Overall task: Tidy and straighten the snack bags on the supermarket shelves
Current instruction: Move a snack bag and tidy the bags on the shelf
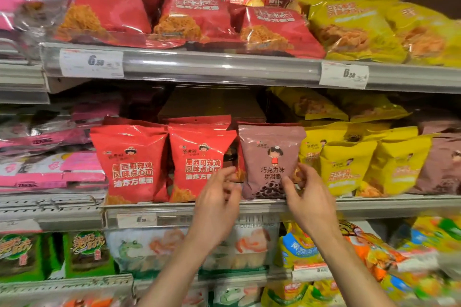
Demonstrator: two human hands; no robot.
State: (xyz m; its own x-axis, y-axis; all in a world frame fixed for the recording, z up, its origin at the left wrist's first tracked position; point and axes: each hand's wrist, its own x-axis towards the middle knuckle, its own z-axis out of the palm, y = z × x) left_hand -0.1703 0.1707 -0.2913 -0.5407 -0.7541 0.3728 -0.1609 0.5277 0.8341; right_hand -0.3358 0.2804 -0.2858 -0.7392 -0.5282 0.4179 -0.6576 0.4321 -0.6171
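I see a brown snack bag (270, 161) upright between my hands: left hand (219, 197) loosely curled beside it, right hand (308, 192) pinching its lower edge.

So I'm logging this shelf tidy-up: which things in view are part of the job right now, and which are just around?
In the job:
brown snack bag, upright on the middle shelf
left hand and right hand, at its two sides
red snack bags beside it

Just around:
yellow snack bags
price tag
green packs below
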